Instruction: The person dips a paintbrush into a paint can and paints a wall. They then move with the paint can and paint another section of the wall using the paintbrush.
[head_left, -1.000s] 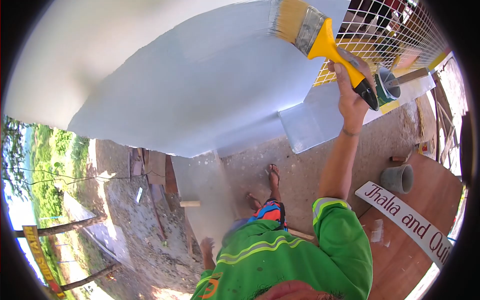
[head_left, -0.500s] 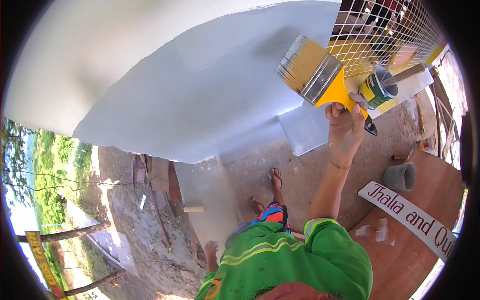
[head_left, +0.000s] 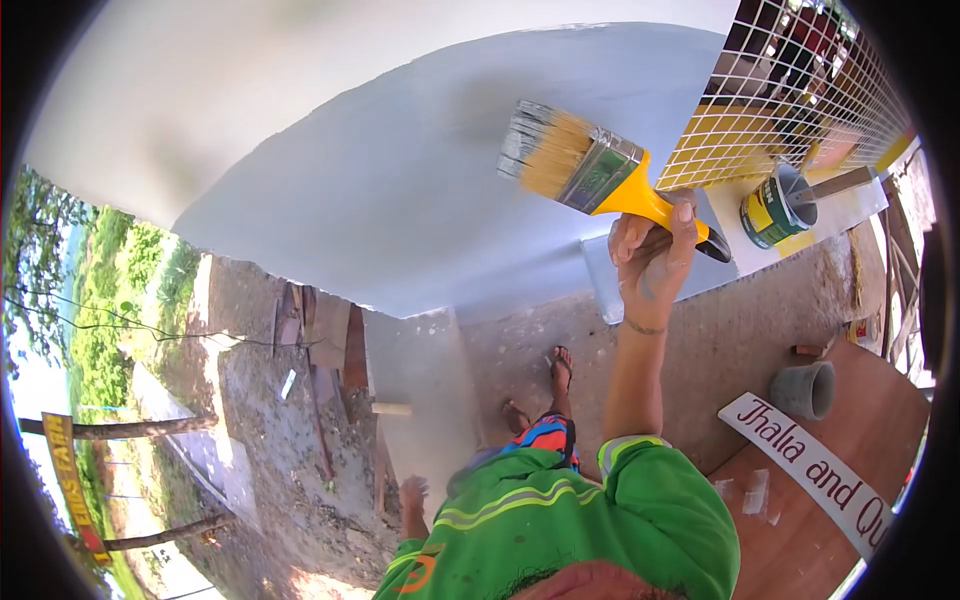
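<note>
My right hand (head_left: 655,250) is raised and closed around the yellow handle of a wide paintbrush (head_left: 575,165). Grey-white paint coats the bristle tips, which point up and left. Behind the brush spreads a large panel (head_left: 400,190), pale blue-grey with a curved upper edge against an off-white area. Whether the bristles touch it I cannot tell. A grey smear marks my right palm. My left hand (head_left: 413,492) hangs low beside my body, small in view, fingers apart and holding nothing. To the right of the brush stands an open paint can (head_left: 765,212) with a stick (head_left: 838,185) in it.
White wire mesh (head_left: 770,100) borders the panel at the upper right. A grey bucket (head_left: 803,390) and a lettered white sign (head_left: 800,460) are at the lower right, by a brown board (head_left: 870,390). Poles (head_left: 150,428) and rough ground (head_left: 270,420) lie left.
My right hand and the paintbrush have shifted left and a little down, and the brush has tilted nearer to level. The whole view has also turned slightly.
</note>
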